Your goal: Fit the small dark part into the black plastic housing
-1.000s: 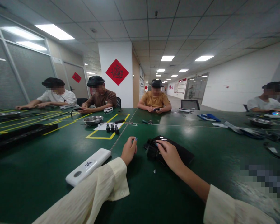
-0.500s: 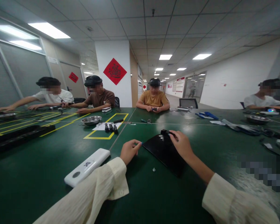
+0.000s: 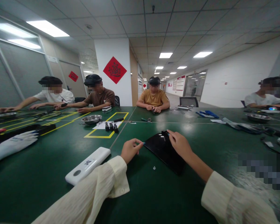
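Observation:
A glossy black panel (image 3: pixel 164 151) lies tilted on the green table in front of me, its surface reflecting the lights. My left hand (image 3: pixel 132 149) is closed, thumb and forefinger pinching the panel's left corner. At the far edge my right hand (image 3: pixel 180 143) is closed with its fingertips on a small black block (image 3: pixel 164 133); the fingers partly hide the block, and whether it is fixed to the panel I cannot tell. A tiny pale screw-like piece (image 3: pixel 154 168) rests on the table nearer to me.
A white power-bank-like box (image 3: pixel 88 166) lies by my left sleeve. Beyond are several black clip-like parts (image 3: pixel 111 126) on paper and a metal bowl (image 3: pixel 91 119). At far left a person's white-gloved hand (image 3: pixel 16 143) reaches over a black tray (image 3: pixel 48 128). Several people sit around the table.
A white-gloved hand has come in from the left over the black tray. My right fingers have shifted slightly on the small black block, now showing less of it. My left hand keeps its pinch.

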